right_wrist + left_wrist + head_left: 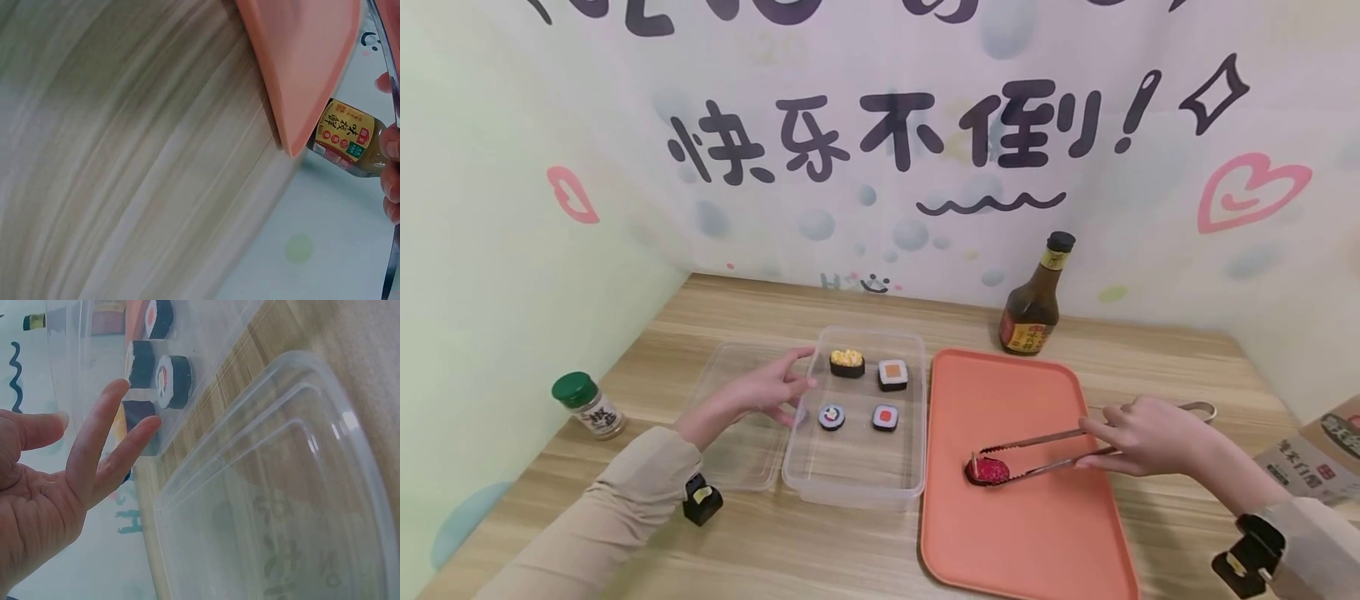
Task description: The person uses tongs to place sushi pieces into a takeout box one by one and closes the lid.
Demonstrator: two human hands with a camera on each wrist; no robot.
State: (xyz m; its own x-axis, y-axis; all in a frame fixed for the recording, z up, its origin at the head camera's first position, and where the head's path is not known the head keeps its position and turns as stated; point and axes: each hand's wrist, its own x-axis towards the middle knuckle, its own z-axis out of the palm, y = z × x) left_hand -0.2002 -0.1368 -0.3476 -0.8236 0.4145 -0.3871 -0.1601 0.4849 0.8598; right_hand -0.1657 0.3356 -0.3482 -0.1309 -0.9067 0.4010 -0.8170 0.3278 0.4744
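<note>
My right hand [1138, 437] holds metal tongs [1033, 440], whose tips stand on either side of a red-topped sushi piece [992, 471] on the orange tray [1015, 542]. In the right wrist view only some fingers [392, 181] show along the tongs. My left hand [767, 387] is at the left wall of a clear plastic container [853, 492], fingers extended and spread. Inside the container are a yellow-topped sushi [847, 362], a square roll with an orange centre [892, 374], a round roll [831, 417] and a roll with a red centre [885, 417].
Left of the container lies its clear lid [737, 458], partly behind my left forearm. A green-capped shaker [587, 404] stands at the table's left edge. Behind the tray is a dark sauce bottle [1033, 304]. A printed carton [1318, 454] stands at the far right.
</note>
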